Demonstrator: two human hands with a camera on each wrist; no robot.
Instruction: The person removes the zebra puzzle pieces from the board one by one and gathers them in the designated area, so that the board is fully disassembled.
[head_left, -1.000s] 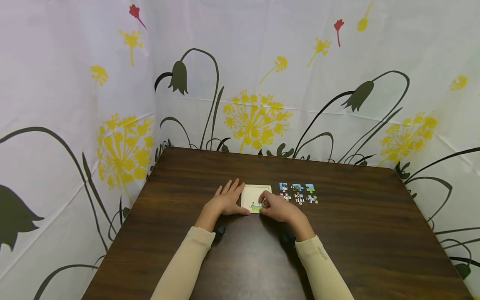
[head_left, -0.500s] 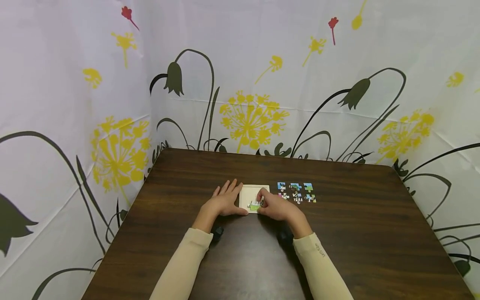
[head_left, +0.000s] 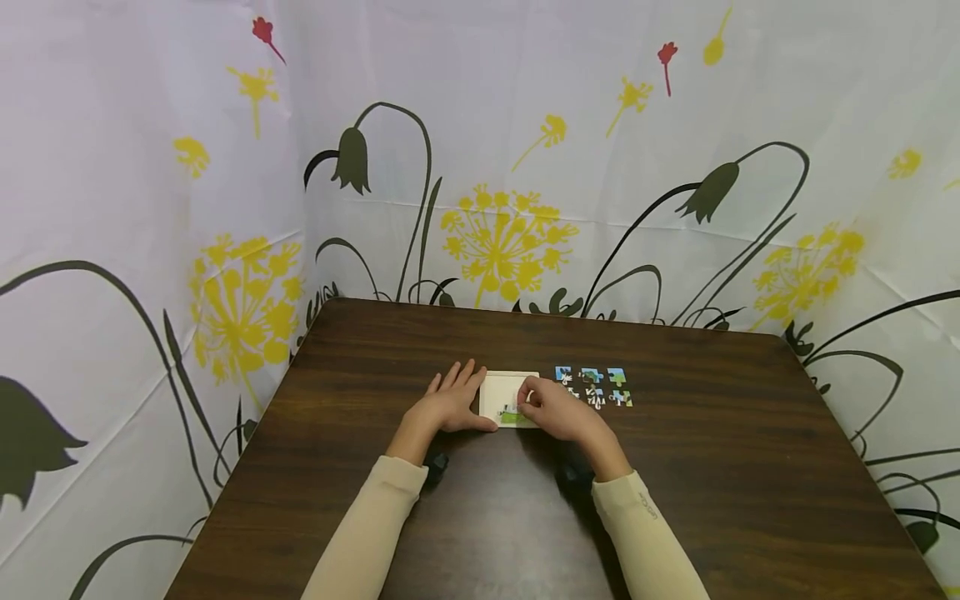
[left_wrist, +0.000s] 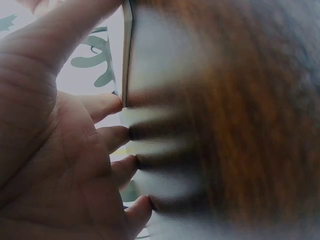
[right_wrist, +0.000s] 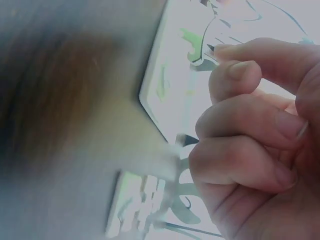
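Note:
A pale, square puzzle tray (head_left: 498, 385) lies on the table, with green puzzle pieces (head_left: 512, 417) along its near side. My left hand (head_left: 447, 407) rests at the tray's left side, fingers spread, thumb at the near corner. In the left wrist view, the tray's edge (left_wrist: 127, 55) runs between the thumb and the fingers. Over the tray's right part is my right hand (head_left: 557, 412). The right wrist view shows its thumb and index finger pinching a green-and-white puzzle piece (right_wrist: 192, 44) by the edge, other fingers curled. My fingers hide part of that piece.
Several loose puzzle pieces (head_left: 591, 376) lie in two rows right of the tray, the nearer row partly behind my right hand. They stand on a dark wooden table (head_left: 720, 467). A flowered white curtain (head_left: 480, 150) hangs behind and beside it.
My right fingertips have risen slightly from the tray's near right corner, and more of the green strip shows beneath them. The left hand stays in place. The head view has shifted slightly.

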